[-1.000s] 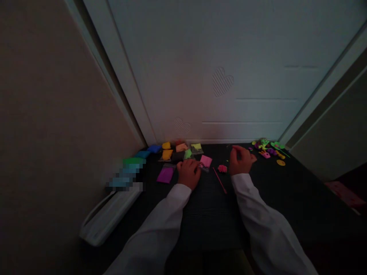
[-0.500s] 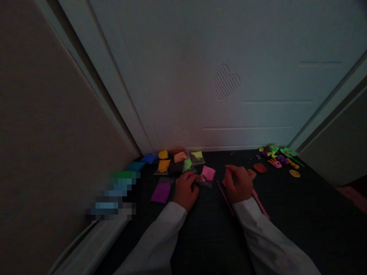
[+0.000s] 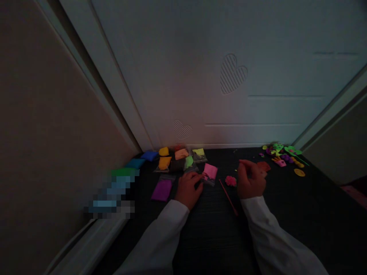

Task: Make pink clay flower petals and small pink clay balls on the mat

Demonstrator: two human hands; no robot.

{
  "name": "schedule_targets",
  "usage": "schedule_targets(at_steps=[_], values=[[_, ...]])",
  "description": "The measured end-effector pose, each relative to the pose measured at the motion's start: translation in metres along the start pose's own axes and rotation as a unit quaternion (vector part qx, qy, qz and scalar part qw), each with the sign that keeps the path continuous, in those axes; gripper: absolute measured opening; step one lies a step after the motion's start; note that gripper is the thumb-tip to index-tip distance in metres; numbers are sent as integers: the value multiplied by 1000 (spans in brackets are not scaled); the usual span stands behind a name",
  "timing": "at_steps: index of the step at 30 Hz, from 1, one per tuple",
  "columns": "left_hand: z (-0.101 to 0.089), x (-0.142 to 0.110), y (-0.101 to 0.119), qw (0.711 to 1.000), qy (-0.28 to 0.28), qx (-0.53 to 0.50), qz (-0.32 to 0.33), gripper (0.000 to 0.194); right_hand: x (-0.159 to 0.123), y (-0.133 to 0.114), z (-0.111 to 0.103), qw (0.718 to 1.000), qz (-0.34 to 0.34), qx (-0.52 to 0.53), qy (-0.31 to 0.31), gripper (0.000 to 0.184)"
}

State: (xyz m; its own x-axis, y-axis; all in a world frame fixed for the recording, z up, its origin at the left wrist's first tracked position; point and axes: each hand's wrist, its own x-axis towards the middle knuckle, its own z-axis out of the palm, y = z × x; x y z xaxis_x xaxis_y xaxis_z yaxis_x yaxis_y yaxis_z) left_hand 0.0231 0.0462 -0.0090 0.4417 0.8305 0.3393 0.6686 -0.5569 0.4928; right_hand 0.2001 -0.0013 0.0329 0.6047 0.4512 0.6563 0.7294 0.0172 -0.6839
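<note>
My left hand lies on the dark table with its thumb apart from its fingers. Its fingertips touch the left edge of a clear packet of pink clay. My right hand is raised a little, thumb and forefinger pinched together; whatever is between them is too small and dark to make out. Just left of it sits a crinkled pink flower-like ball. A thin pink stick tool lies slanted between my hands. Partly behind my right hand is a flat red piece.
A purple clay packet lies left of my left hand. Several coloured packets, among them an orange one and a blue one, line the back left. Small clay shapes, with a green flower, cluster at the back right before a white panel.
My right hand has moved right, still pinched, uncovering the pink ball. The second pink tool beside it is now hidden. My left hand stays by the pink packet; the view has shifted slightly.
</note>
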Motion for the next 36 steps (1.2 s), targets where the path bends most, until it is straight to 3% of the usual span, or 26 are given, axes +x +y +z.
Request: schedule_targets(at_steps=[21,23,25,29,32,36], values=[[-3,4,-1,995,89,-19,-31,17,0,9,2,1000,-13,10,-11,18],[-3,4,-1,994,97,-26,-37,17,-2,7,3,997,-47,-4,-55,17],[-3,4,-1,993,107,-31,-40,16,-7,3,5,985,-97,-26,-143,16],[-6,5,0,991,119,-30,-52,14,-18,-8,7,930,-179,-67,-314,15],[-8,5,1,990,126,-28,-60,13,-23,-13,7,903,-203,-92,-366,15],[-8,6,0,988,137,-30,-68,13,-23,-13,6,893,-210,-95,-388,16]])
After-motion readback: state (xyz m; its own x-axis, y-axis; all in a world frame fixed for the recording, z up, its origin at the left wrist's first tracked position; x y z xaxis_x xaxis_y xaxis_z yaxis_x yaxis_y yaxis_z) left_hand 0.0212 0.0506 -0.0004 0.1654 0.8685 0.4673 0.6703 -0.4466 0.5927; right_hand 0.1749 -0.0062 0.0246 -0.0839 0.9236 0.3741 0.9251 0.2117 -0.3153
